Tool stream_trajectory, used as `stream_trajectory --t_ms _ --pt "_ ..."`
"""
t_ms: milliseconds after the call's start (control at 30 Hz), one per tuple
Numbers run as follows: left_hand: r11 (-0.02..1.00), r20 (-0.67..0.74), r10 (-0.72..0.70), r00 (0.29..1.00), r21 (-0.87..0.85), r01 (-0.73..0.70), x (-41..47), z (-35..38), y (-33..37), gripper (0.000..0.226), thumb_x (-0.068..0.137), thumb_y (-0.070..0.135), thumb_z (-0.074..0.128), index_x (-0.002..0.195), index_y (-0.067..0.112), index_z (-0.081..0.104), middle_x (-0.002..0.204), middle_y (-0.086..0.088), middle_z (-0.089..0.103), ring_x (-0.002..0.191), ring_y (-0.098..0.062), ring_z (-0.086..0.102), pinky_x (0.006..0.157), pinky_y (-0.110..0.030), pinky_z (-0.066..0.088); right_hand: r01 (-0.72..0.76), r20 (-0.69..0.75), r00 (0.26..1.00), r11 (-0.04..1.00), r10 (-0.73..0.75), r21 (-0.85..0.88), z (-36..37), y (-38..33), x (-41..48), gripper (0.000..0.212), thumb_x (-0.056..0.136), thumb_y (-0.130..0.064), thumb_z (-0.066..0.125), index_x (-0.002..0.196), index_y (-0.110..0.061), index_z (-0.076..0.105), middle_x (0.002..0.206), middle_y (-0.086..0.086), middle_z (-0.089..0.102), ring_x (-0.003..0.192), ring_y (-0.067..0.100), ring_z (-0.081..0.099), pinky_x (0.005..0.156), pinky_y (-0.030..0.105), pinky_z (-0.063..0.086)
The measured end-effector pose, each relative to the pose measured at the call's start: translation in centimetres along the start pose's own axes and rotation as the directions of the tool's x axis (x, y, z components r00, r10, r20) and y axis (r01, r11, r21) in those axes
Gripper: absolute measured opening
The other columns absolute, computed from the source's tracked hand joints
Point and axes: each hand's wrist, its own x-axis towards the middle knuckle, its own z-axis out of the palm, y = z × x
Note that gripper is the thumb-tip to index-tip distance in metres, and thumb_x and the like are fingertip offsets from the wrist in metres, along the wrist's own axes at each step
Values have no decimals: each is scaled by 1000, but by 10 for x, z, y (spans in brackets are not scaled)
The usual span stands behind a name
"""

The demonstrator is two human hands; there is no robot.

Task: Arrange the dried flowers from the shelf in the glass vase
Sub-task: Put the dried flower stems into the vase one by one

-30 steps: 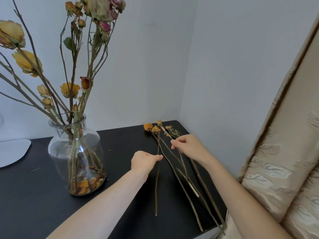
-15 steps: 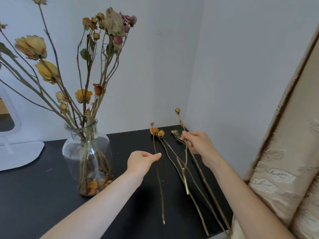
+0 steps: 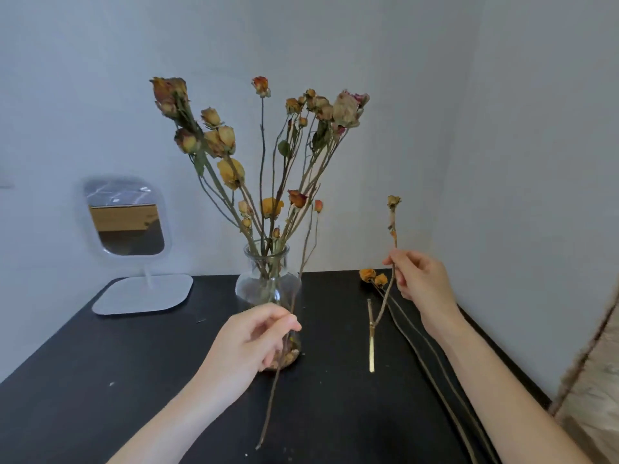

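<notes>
The left hand point(image 3: 254, 343) pinches a long thin stem point(image 3: 267, 413) in front of the glass vase point(image 3: 248, 286). The right hand point(image 3: 420, 284) pinches a short forked stem point(image 3: 371, 346) upright, to the vase's right. The step seems to be insertion. Each cut end must probably rise above the narrow neck first.

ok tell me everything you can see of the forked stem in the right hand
The short forked dried flower stem is thin, tan-brown and woody, topped by one small shrivelled yellowish bud, with a smaller withered bit below it. The right hand pinches it near mid-length, holding it roughly upright. Below the grip it slants leftward to a fork with a short stub; the pale, straight cut end hangs over the black tabletop, contact unclear.
</notes>
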Motion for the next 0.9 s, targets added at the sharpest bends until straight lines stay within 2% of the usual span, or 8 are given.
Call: stream_trajectory --t_ms 100,233,400,500,567,767,900 --pt "999 -142 54 988 14 -53 -9 -26 0 24 91 26 50 73 30 65 57 4 53 44 -4 43 44 -16 37 30 -3 1000 999 -30 11 11 -5 -4 23 94 -23 50 81 -13 66 52 -4 44 37 -1 40 37 8 32" --pt "982 -284 188 940 69 -175 -9 -43 11 26 82 46 42 82 26 58 63 6 56 46 -5 46 46 -13 39 60 -1 998 998 -60 21 21 -11 -8 22 93 -23 50 80 -14 65 49 -6 45 37 -2 41 37 8 34" --pt "943 -332 333 882 111 -314 11 -43 41 25 82 45 40 87 25 55 68 10 57 51 -4 50 47 -10 40 79 6 997 996 -79 30 25 -17 -10 21 93 -22 50 80 -14 65 48 -7 45 38 -1 42 37 8 34" --pt "905 -388 424 818 155 -395 25 -42 62 19 85 40 41 85 26 54 64 8 54 52 -2 51 48 -9 40 89 7 996 996 -89 16 26 -19 -10 21 93 -22 50 81 -13 65 51 -5 44 38 -1 41 39 8 35" --pt "882 -420 469 777 177 -437 33 -42 73 18 89 34 42 87 21 55 65 9 54 52 -2 51 48 -10 40 93 9 996 996 -93 8 25 -20 -10 21 94 -22 50 82 -12 65 52 -4 45 38 -1 41 39 9 35" --pt "835 -494 547 676 270 -479 46 -44 89 12 94 25 43 85 21 51 66 10 54 56 1 52 51 -7 39 90 20 996 996 -90 23 23 -21 -11 21 93 -21 50 81 -11 65 50 -5 44 38 0 41 38 9 34" --pt "834 -507 551 663 315 -453 50 -44 84 12 94 26 43 86 22 51 66 11 54 58 4 52 55 -4 39 85 13 996 996 -85 5 24 -19 -12 22 93 -23 50 80 -13 65 49 -6 45 41 1 42 40 11 38"
